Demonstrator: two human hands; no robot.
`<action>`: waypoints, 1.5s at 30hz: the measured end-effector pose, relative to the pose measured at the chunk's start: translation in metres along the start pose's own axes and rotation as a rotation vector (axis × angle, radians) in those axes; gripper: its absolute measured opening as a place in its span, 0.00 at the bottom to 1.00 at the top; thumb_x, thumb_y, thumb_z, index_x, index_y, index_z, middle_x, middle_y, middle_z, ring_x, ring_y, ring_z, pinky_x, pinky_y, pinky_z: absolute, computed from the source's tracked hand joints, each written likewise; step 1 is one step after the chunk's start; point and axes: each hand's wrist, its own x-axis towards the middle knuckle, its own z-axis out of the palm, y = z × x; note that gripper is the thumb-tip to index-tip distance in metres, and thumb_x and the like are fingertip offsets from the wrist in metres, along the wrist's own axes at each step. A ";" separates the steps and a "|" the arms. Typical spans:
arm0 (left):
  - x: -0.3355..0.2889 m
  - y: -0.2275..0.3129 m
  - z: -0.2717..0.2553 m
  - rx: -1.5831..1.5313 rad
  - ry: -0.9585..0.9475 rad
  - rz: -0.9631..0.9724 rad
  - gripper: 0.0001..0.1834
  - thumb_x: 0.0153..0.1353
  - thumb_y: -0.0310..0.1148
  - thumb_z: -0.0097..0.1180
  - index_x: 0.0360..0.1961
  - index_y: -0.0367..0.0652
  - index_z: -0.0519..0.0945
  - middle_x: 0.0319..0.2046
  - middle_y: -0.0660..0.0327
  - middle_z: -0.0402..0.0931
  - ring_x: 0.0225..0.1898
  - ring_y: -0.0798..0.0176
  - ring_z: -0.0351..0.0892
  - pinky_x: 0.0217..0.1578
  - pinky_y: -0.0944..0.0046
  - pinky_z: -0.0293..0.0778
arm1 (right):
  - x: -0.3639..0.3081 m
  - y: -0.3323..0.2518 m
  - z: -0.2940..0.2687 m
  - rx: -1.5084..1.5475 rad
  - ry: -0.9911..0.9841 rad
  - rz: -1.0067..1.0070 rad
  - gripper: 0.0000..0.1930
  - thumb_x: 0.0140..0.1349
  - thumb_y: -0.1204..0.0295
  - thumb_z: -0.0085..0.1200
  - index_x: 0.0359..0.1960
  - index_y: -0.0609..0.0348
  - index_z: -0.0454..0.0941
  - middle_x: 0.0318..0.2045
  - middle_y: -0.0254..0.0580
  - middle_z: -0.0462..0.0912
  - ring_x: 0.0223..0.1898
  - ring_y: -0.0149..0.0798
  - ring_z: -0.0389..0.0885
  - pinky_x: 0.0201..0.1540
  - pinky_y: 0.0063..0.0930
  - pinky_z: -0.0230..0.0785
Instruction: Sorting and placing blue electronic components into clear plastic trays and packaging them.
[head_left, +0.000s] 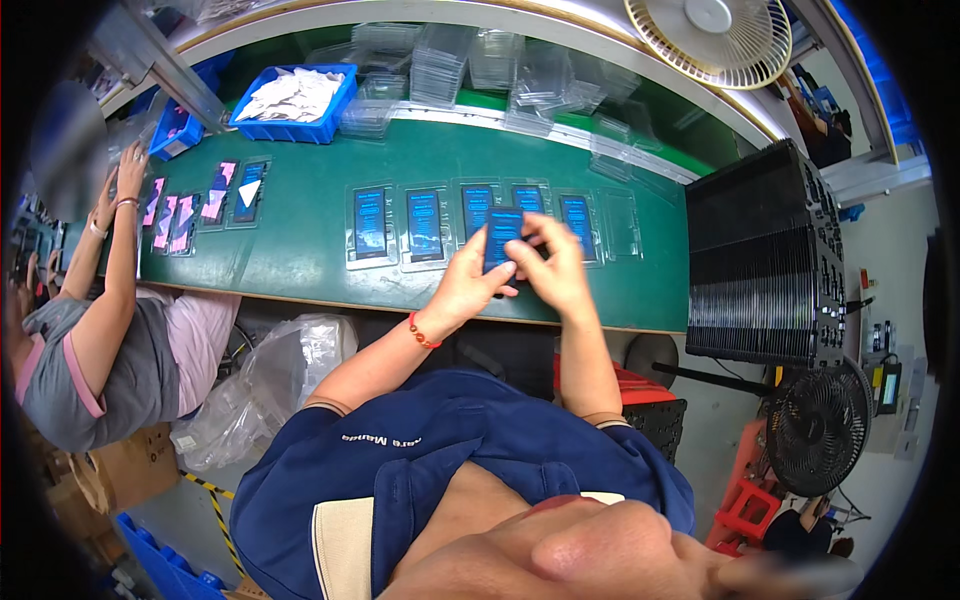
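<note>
A dark smartphone (505, 228) with a lit blue screen is held above the front part of the green bench. My left hand (466, 285) grips its left side and lower end, a red beaded bracelet on that wrist. My right hand (556, 268) closes on the phone's right side, fingers curled and thumb over the screen. Beyond and beside my hands, several lit phones lie in clear plastic trays, among them a left one (370, 222), its neighbour (424, 225) and one at the right (577, 222). A clear tray without a phone (622, 225) lies at the row's right end.
Stacks of clear trays (440, 65) and a blue bin of white pieces (297, 100) line the back. Black ribbed racks (755, 265) stand at the right end, a black fan (818, 430) nearer. At left, a co-worker's arms (122, 235) reach over phones with pink pieces (218, 192).
</note>
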 end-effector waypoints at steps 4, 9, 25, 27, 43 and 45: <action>-0.002 0.009 0.002 0.216 -0.043 -0.079 0.35 0.61 0.21 0.50 0.67 0.46 0.51 0.44 0.58 0.74 0.39 0.71 0.76 0.31 0.73 0.76 | 0.002 -0.003 -0.006 0.396 0.006 0.096 0.09 0.56 0.77 0.56 0.38 0.61 0.71 0.33 0.32 0.75 0.35 0.24 0.70 0.38 0.21 0.67; -0.001 0.029 -0.041 1.149 0.318 0.556 0.26 0.57 0.35 0.58 0.57 0.41 0.70 0.51 0.43 0.69 0.55 0.46 0.65 0.55 0.52 0.62 | 0.036 0.058 -0.120 -0.008 0.352 0.134 0.14 0.56 0.77 0.57 0.43 0.62 0.70 0.28 0.34 0.78 0.28 0.24 0.74 0.30 0.21 0.68; 0.010 0.032 -0.088 1.684 0.363 0.293 0.38 0.52 0.62 0.53 0.60 0.53 0.68 0.64 0.36 0.48 0.66 0.30 0.41 0.61 0.32 0.37 | -0.019 0.049 -0.059 -1.083 0.334 -0.019 0.25 0.57 0.55 0.55 0.54 0.52 0.73 0.51 0.59 0.69 0.50 0.59 0.67 0.51 0.49 0.61; 0.007 0.035 -0.090 1.686 0.328 0.290 0.37 0.52 0.60 0.55 0.61 0.55 0.67 0.65 0.38 0.47 0.66 0.30 0.42 0.62 0.33 0.39 | -0.027 0.048 -0.058 -1.100 0.332 0.028 0.27 0.57 0.53 0.53 0.56 0.52 0.72 0.53 0.59 0.68 0.51 0.58 0.66 0.52 0.49 0.60; 0.104 0.221 -0.269 1.839 0.377 0.256 0.32 0.44 0.23 0.52 0.56 0.40 0.70 0.57 0.47 0.67 0.61 0.46 0.62 0.60 0.56 0.61 | -0.044 0.020 -0.049 -0.935 0.140 -0.172 0.44 0.36 0.45 0.66 0.57 0.53 0.69 0.57 0.57 0.63 0.59 0.56 0.59 0.59 0.52 0.48; 0.107 0.221 -0.278 1.839 0.366 0.177 0.29 0.45 0.23 0.51 0.54 0.41 0.73 0.53 0.47 0.71 0.57 0.47 0.67 0.57 0.56 0.64 | -0.043 0.023 -0.047 -0.932 0.122 -0.164 0.44 0.36 0.47 0.67 0.57 0.53 0.69 0.56 0.56 0.64 0.58 0.56 0.59 0.59 0.52 0.49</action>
